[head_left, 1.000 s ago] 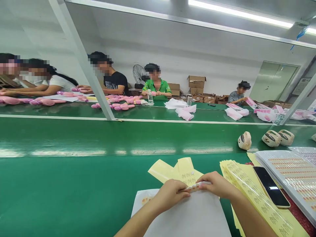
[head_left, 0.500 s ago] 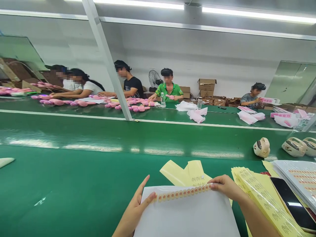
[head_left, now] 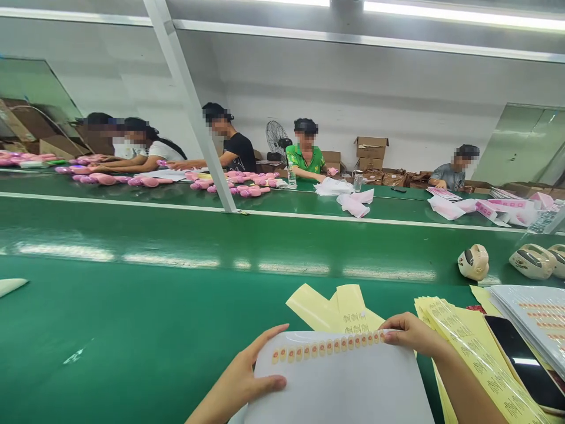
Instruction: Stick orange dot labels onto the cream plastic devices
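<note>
A white sticker sheet (head_left: 339, 383) with one row of small oval orange-and-cream stickers (head_left: 329, 347) near its top edge lies in front of me. My left hand (head_left: 253, 371) grips the sheet's left edge, thumb on top and fingers behind it; the top left corner curls up. At the top right corner, my right hand (head_left: 406, 334) pinches the sheet beside the last sticker of the row. Just beyond the sheet, yellow label strips (head_left: 326, 309) with printed text lie crossed on the green table.
To the right are more yellow label sheets (head_left: 477, 359), a black phone (head_left: 521, 359) and a stack of white sticker sheets (head_left: 516, 300). Several cream-coloured devices (head_left: 474, 262) stand on the green conveyor belt (head_left: 154, 235). Across it, several people work among pink items (head_left: 247, 176) beyond a slanted metal post (head_left: 189, 100).
My left thumb has moved down from the left end of the sticker row onto the sheet's left side. The sheet's left corner now curls. My right hand keeps its pinch.
</note>
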The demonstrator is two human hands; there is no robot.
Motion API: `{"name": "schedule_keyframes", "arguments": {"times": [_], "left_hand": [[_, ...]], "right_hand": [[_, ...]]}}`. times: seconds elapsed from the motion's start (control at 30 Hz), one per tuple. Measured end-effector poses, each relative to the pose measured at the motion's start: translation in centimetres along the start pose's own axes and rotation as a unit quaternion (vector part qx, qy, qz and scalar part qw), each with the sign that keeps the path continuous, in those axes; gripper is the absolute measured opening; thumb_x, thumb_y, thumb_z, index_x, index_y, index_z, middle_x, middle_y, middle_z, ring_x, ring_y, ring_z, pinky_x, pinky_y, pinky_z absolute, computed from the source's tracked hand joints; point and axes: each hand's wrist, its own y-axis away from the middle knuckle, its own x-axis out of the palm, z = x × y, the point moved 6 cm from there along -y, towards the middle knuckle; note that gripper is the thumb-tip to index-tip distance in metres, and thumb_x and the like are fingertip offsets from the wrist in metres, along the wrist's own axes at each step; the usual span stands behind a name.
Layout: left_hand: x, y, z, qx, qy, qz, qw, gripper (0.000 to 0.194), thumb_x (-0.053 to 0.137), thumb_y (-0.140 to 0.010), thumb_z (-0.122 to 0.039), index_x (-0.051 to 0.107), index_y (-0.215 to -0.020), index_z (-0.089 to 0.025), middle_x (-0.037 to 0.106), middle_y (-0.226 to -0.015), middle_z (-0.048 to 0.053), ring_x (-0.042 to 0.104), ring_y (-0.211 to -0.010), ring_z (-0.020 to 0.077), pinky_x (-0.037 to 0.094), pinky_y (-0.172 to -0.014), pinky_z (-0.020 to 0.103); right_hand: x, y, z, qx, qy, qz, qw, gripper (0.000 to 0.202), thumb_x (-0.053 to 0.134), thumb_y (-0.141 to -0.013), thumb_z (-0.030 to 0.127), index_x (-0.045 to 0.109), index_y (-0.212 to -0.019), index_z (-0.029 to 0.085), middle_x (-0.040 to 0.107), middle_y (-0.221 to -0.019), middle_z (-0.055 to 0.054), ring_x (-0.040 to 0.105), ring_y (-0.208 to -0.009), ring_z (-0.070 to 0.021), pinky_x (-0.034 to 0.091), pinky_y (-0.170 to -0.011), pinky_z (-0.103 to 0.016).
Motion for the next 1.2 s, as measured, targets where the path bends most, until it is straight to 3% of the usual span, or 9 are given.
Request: {"name": "schedule_keyframes", "arguments": {"times": [0.13,0.27,0.4,0.47,0.63,0.8,0.9,1.03,1.2], "left_hand": [[0.4,0.1,-0.2,-0.001,0.043,0.05,0.998,0.07,0.071,-0.047,-0.036,0.045,-0.112,-0.026,0.063,-0.096,0.002,0.061,-0.082,0.0249,0.05,-0.072,0.038],[0.5,0.0,-0.2,0.008,0.046,0.034,0.998,0.062,0.07,-0.051,-0.042,0.05,-0.106,-0.022,0.064,-0.088,0.003,0.061,-0.075,0.022,0.05,-0.069,0.034],[0.1,-0.1,-0.6,0.012,0.009,0.002,1.0,0.064,0.069,-0.052,-0.041,0.052,-0.11,-0.021,0.064,-0.098,0.005,0.059,-0.085,0.0246,0.049,-0.072,0.033],[-0.1,-0.1,-1.1,0.006,-0.033,-0.007,0.999,0.056,0.068,-0.053,-0.038,0.058,-0.105,-0.02,0.064,-0.101,0.005,0.058,-0.089,0.0253,0.048,-0.075,0.032],[-0.2,0.0,-2.5,-0.017,-0.111,0.02,0.993,0.027,0.063,-0.059,-0.037,0.067,-0.078,-0.018,0.066,-0.081,0.002,0.057,-0.078,0.0219,0.043,-0.067,0.025],[-0.5,-1.2,-3.1,-0.022,-0.169,0.033,0.985,0.03,0.059,-0.057,-0.044,0.056,-0.058,-0.015,0.048,-0.052,-0.004,0.042,-0.053,0.0118,0.029,-0.049,0.02],[-0.2,-2.8,-2.8,-0.048,-0.227,0.071,0.97,0.037,0.056,-0.053,-0.052,0.046,-0.054,-0.016,0.039,-0.05,-0.006,0.035,-0.05,0.0097,0.024,-0.046,0.02],[0.5,-5.1,-1.5,-0.088,-0.289,0.123,0.945,0.04,0.05,-0.049,-0.057,0.042,-0.056,-0.018,0.041,-0.05,-0.005,0.04,-0.048,0.0112,0.027,-0.044,0.022],[0.8,-6.6,0.5,-0.125,-0.398,0.14,0.898,0.029,0.046,-0.057,-0.049,0.042,-0.051,-0.02,0.035,-0.034,-0.005,0.044,-0.036,0.0158,0.029,-0.039,0.024]], "right_hand": [[-0.1,0.0,0.0,-0.002,0.008,0.006,1.0,0.029,0.054,-0.07,0.038,0.069,-0.083,0.017,0.065,-0.084,-0.003,0.057,-0.077,-0.0171,0.04,-0.064,-0.022],[0.0,0.2,0.1,-0.002,0.003,0.018,1.0,0.029,0.054,-0.07,0.037,0.069,-0.085,0.016,0.065,-0.083,-0.003,0.056,-0.076,-0.017,0.04,-0.063,-0.022],[-0.3,0.2,0.1,-0.002,0.001,0.014,1.0,0.027,0.055,-0.07,0.034,0.068,-0.084,0.015,0.065,-0.084,-0.003,0.056,-0.077,-0.0165,0.039,-0.063,-0.021],[-0.3,0.2,0.0,-0.003,0.001,0.015,1.0,0.025,0.055,-0.069,0.033,0.068,-0.082,0.015,0.064,-0.082,-0.003,0.055,-0.075,-0.0157,0.038,-0.062,-0.021],[-0.4,0.3,0.4,-0.006,-0.006,0.002,1.0,0.025,0.057,-0.067,0.034,0.067,-0.078,0.014,0.063,-0.076,-0.002,0.054,-0.071,-0.0142,0.037,-0.06,-0.02],[-1.1,0.5,1.0,-0.001,0.013,-0.021,1.0,0.031,0.056,-0.066,0.04,0.066,-0.076,0.013,0.062,-0.075,-0.003,0.053,-0.069,-0.0139,0.037,-0.058,-0.02],[-1.7,-0.3,0.5,0.023,0.043,-0.027,0.998,0.031,0.054,-0.068,0.04,0.065,-0.078,0.012,0.062,-0.075,-0.003,0.053,-0.067,-0.0125,0.036,-0.056,-0.019],[-1.7,-2.6,-1.1,0.056,0.119,-0.025,0.991,0.027,0.051,-0.07,0.034,0.065,-0.08,0.012,0.063,-0.074,-0.002,0.053,-0.065,-0.0108,0.035,-0.055,-0.018],[-0.8,-4.7,-2.7,0.094,0.195,-0.048,0.975,0.016,0.055,-0.067,0.023,0.066,-0.075,0.014,0.064,-0.074,-0.002,0.054,-0.068,-0.0121,0.032,-0.054,-0.018]]}}
